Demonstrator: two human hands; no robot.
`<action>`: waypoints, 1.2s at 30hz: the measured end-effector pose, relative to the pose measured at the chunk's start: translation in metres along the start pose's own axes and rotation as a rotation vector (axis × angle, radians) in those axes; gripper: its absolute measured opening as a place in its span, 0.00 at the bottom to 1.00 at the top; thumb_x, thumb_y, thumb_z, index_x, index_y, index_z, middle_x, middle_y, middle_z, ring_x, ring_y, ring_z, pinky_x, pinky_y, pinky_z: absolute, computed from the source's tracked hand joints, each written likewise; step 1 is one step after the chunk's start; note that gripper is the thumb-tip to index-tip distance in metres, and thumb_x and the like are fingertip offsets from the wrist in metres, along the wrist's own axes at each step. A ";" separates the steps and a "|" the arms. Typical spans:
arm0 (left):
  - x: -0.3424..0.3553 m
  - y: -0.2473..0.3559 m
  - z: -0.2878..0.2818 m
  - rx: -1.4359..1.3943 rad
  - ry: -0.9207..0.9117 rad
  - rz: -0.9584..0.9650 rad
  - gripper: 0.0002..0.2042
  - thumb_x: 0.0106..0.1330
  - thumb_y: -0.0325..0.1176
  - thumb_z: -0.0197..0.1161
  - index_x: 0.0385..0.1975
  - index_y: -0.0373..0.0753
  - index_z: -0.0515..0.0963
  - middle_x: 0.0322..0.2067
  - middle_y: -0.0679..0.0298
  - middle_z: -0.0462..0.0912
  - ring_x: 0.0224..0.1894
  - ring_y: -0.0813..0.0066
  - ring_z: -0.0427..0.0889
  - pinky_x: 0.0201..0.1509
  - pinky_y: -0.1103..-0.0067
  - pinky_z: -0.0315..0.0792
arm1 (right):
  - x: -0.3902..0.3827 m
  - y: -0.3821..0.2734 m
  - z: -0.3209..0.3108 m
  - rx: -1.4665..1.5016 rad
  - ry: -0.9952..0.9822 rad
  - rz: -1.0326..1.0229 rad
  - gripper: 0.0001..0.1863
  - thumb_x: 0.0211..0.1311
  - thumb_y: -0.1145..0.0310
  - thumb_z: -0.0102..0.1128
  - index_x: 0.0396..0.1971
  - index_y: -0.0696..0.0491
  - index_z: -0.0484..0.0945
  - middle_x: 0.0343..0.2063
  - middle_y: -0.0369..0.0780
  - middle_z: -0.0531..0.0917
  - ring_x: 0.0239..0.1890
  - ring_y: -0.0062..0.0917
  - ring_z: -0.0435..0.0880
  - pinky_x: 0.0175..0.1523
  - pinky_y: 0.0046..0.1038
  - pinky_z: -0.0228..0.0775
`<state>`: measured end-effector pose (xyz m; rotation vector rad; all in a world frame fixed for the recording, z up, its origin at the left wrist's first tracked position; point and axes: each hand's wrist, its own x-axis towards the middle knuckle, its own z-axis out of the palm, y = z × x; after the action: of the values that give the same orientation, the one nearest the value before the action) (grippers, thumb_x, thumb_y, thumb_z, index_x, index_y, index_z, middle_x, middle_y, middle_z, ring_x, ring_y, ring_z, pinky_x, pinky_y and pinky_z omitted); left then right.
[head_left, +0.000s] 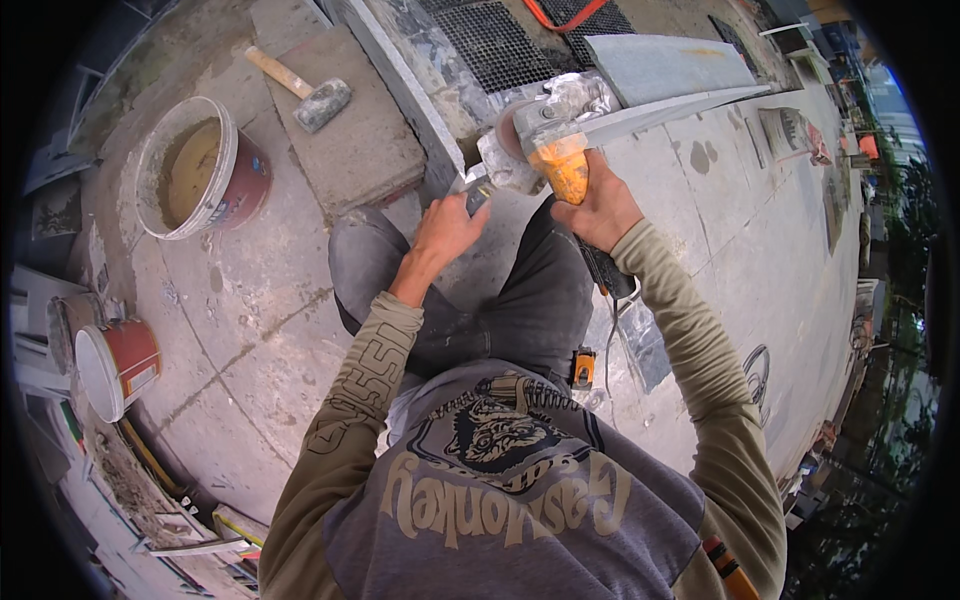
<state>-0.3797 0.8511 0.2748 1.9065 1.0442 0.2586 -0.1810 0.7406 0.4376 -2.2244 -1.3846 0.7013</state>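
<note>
My right hand (603, 205) is wrapped round the body of a yellow and black angle grinder (560, 170). A cord runs down from its rear end. The grinder's disc (514, 130) is at the end of a grey slab edge, beside a crumpled silvery sheet (587, 97); whether it touches anything I cannot tell. My left hand (447, 235), to the left of the disc, is closed on a small dark grey piece (478, 196) with a bright metallic end pointing up towards the slab edge. Its kind is not clear.
A mallet (325, 104) lies on a stone slab (345, 150) at the upper left. Left of it stands a bucket (240, 180) of murky liquid, with a red, white-lidded bucket (125, 365) nearer. Grey metal sheets (670, 68) lie ahead. A tape measure (583, 369) hangs at my waist.
</note>
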 end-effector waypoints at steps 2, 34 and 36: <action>0.000 -0.002 0.001 0.001 -0.015 -0.010 0.23 0.71 0.48 0.65 0.46 0.28 0.84 0.38 0.36 0.86 0.47 0.35 0.86 0.53 0.56 0.79 | -0.002 -0.009 0.001 -0.021 -0.051 0.030 0.37 0.52 0.64 0.72 0.58 0.63 0.65 0.43 0.62 0.85 0.50 0.57 0.86 0.55 0.45 0.79; -0.001 0.002 -0.001 -0.003 -0.003 0.022 0.24 0.71 0.48 0.65 0.43 0.25 0.83 0.34 0.34 0.85 0.44 0.33 0.85 0.50 0.56 0.78 | 0.026 0.021 -0.023 -0.029 0.024 0.153 0.34 0.51 0.63 0.71 0.55 0.62 0.69 0.41 0.58 0.85 0.47 0.52 0.87 0.54 0.42 0.78; 0.000 0.003 -0.001 0.012 -0.025 -0.002 0.25 0.70 0.50 0.64 0.46 0.27 0.84 0.38 0.35 0.86 0.47 0.34 0.85 0.53 0.54 0.79 | 0.021 0.014 -0.020 -0.045 0.023 0.135 0.34 0.51 0.62 0.72 0.54 0.63 0.68 0.40 0.58 0.86 0.47 0.53 0.87 0.53 0.43 0.78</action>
<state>-0.3786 0.8516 0.2776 1.9151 1.0331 0.2269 -0.1508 0.7525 0.4410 -2.3714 -1.2602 0.6932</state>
